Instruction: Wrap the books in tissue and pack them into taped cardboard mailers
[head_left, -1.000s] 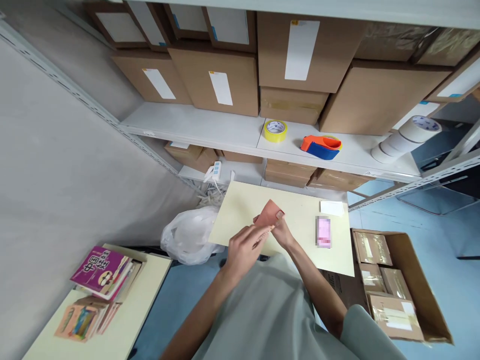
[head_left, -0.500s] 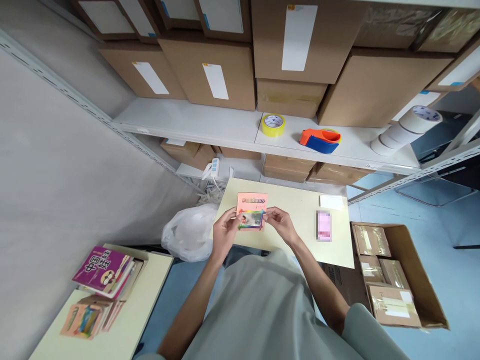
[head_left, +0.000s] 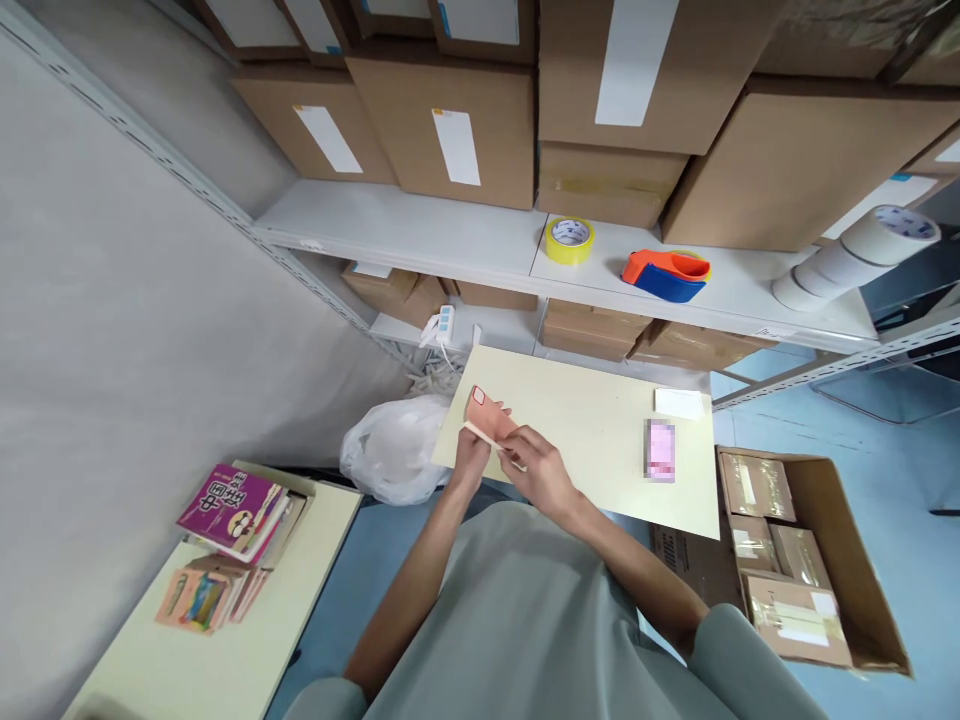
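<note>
A thin salmon-pink booklet (head_left: pixel 489 414) is held tilted over the near left part of the cream table (head_left: pixel 592 420). A small white box with a red outline shows at its top corner, and its pale page edge faces me. My left hand (head_left: pixel 472 458) is closed around the lower left of the booklet, some fingertips showing behind it. My right hand (head_left: pixel 538 470) pinches its lower right edge, fingers bent together. What lies under the fingers is hidden.
A white plastic bag (head_left: pixel 394 450) hangs left of the table. On a side table (head_left: pixel 315 540) lie a purple book (head_left: pixel 232 510) and pink booklets (head_left: pixel 199 598). The shelf holds yellow tape (head_left: pixel 570 242) and a tape dispenser (head_left: pixel 666 276). A carton of parcels (head_left: pixel 870 590) stands right.
The booklet has turned from its flat front cover to a tilted, edge-on pose showing another side. My right hand has moved in closer to my left. The view has shifted slightly.
</note>
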